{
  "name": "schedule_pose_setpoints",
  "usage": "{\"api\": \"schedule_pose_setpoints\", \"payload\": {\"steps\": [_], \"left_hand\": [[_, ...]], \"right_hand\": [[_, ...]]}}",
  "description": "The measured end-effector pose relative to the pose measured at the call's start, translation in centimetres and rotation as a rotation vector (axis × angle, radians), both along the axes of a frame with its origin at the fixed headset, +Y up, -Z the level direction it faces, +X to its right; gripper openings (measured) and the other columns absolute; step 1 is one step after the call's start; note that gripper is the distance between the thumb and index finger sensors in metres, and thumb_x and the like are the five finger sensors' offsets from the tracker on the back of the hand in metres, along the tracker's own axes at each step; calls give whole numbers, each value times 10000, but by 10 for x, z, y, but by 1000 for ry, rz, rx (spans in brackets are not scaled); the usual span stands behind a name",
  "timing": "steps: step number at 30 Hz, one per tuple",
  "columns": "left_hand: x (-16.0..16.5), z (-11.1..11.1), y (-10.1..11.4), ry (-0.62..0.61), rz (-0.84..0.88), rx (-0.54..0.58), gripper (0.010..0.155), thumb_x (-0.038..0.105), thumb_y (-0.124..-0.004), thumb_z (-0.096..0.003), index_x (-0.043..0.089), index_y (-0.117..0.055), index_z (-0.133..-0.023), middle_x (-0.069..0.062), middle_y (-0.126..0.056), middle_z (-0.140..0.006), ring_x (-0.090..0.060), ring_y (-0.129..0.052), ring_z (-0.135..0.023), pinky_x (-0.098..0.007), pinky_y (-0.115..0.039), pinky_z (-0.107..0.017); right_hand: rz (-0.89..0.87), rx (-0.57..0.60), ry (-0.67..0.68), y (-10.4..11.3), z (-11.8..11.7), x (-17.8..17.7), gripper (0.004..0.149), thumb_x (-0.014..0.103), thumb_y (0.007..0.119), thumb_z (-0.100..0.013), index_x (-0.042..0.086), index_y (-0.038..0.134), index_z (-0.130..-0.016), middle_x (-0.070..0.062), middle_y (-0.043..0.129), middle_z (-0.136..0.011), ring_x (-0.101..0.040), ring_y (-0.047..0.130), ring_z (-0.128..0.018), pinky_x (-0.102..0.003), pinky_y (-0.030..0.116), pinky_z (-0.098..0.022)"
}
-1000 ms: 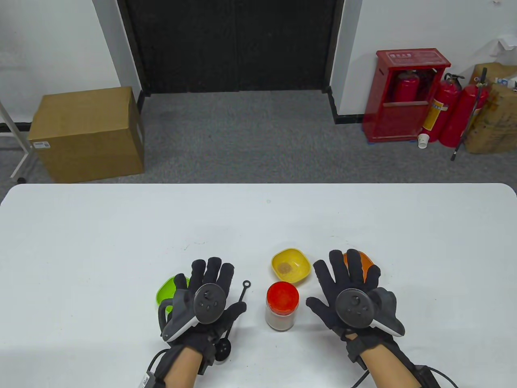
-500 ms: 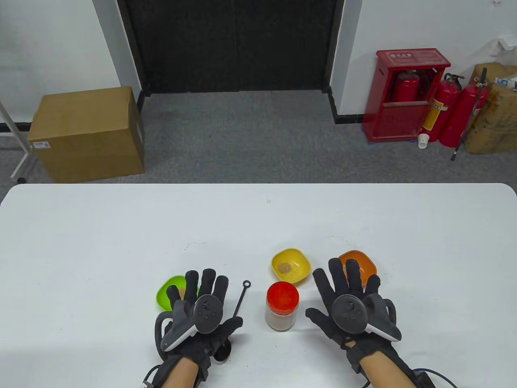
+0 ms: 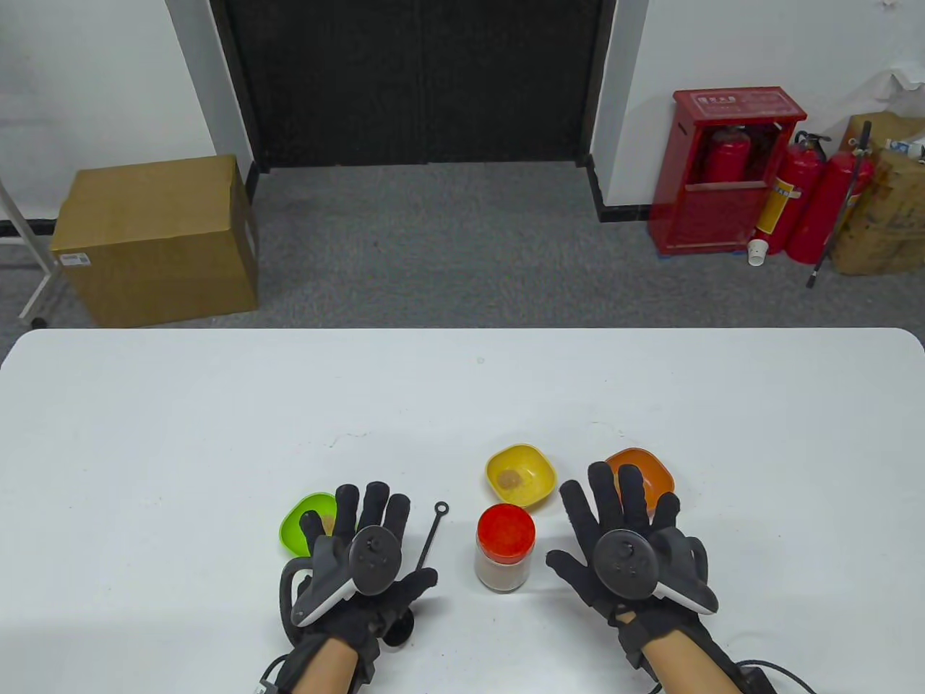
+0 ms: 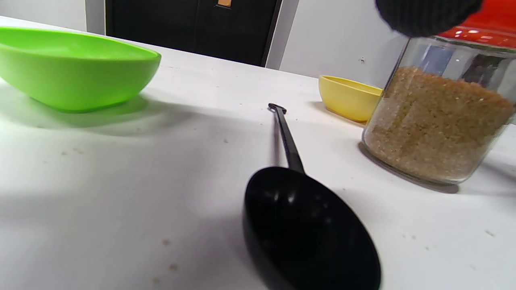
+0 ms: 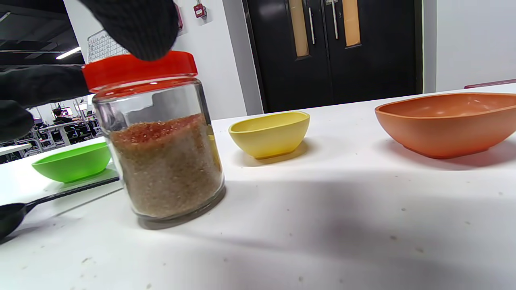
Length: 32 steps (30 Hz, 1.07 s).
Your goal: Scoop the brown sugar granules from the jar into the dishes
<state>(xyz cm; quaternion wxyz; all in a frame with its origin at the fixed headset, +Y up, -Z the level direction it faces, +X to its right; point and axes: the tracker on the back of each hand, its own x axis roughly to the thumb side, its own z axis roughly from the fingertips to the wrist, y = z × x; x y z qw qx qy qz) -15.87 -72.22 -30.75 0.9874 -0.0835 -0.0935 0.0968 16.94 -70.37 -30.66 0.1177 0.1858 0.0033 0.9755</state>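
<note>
A glass jar (image 3: 505, 555) of brown sugar with a red lid stands near the front of the table (image 3: 181, 419), also in the left wrist view as jar (image 4: 437, 121) and the right wrist view as jar (image 5: 161, 153). A black scoop (image 3: 426, 549) lies left of it, its bowl (image 4: 310, 233) under my left hand (image 3: 365, 557). That hand hovers flat and holds nothing, partly covering the green dish (image 3: 303, 522). My right hand (image 3: 621, 538) hovers with spread fingers right of the jar, over the orange dish (image 3: 647, 470). The yellow dish (image 3: 520, 473) holds a little sugar.
Beyond the table stand a cardboard box (image 3: 155, 238) on the left and a red extinguisher cabinet (image 3: 726, 188) with extinguishers on the right. The far half of the white table is bare.
Both hands have drawn back toward me a little, the left more than the right. The green and orange dishes show more. Jar and scoop have not moved.
</note>
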Motion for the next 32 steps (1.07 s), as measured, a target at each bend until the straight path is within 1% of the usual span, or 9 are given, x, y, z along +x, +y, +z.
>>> {"api": "schedule_pose_setpoints", "payload": {"steps": [8, 32], "left_hand": [[-1, -4, -4, 9, 1, -13, 984, 726, -688, -468, 304, -132, -1160, -3, -24, -1246, -390, 28, -1167, -754, 16, -654], [-2, -4, -5, 16, 11, -21, 980, 723, -689, -468, 295, -147, -1164, -9, -52, -1256, -389, 6, -1176, -755, 14, -653]], "right_hand": [[-11, -12, -30, -3, -1, 3, 836, 555, 721, -581, 193, 246, -1166, -218, 61, -1201, -509, -43, -1004, -837, 40, -535], [-22, -39, -40, -3, -2, 4, 827, 546, 720, -585, 184, 257, -1167, -224, 70, -1200, -512, -31, -1006, -836, 43, -534]]}}
